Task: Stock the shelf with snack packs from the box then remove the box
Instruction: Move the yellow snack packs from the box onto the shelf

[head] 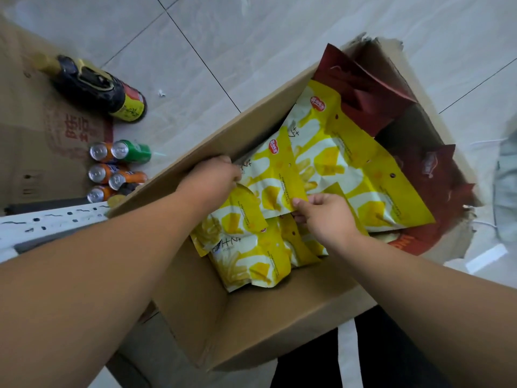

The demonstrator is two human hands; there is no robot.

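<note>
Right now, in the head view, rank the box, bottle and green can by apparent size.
1. Box
2. Bottle
3. Green can
The box is also nearest the camera, which exaggerates its lead; bottle and can lie at a similar distance.

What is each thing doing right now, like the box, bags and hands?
box: open, top edge torn, partly full.
yellow packs: sealed, piled inside the box.
red packs: at the box's far end.
left hand: grips a yellow pack.
right hand: pinches a yellow pack's edge.
cans: closed.
bottle: capped.
</note>
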